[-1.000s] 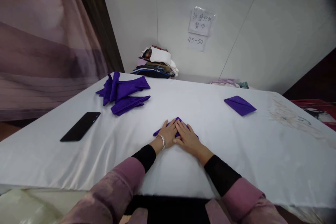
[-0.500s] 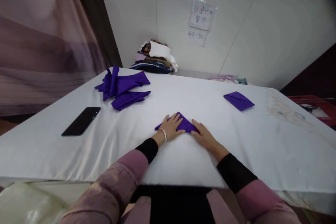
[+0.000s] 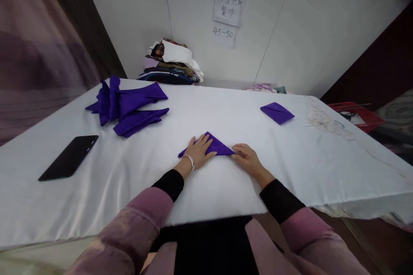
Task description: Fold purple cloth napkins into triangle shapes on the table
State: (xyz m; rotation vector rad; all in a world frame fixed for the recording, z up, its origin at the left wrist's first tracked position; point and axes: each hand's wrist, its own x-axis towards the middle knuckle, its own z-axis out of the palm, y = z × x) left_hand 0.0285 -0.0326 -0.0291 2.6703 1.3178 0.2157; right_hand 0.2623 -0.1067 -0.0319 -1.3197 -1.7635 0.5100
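Observation:
A purple napkin (image 3: 219,147), folded into a triangle, lies on the white-covered table with its peak pointing away from me. My left hand (image 3: 198,152), a silver bracelet at the wrist, rests flat over its left half with the fingers spread. At the triangle's right corner, my right hand (image 3: 247,157) pinches the tip between thumb and fingers. Another purple napkin (image 3: 277,113), folded into a flat diamond shape, lies farther back on the right. Several loose purple napkins (image 3: 135,101) are heaped at the back left.
A black phone-like slab (image 3: 69,157) lies on the table's left side. Behind the far edge is a pile of folded cloths (image 3: 174,62). Handwritten paper signs (image 3: 227,6) hang on the wall. A red basket (image 3: 358,116) stands beyond the right edge of the white tablecloth (image 3: 206,197).
My right hand has gone from lying against the napkin's right side to pinching its right corner. The left hand stays on the napkin. The camera view has shifted to the right.

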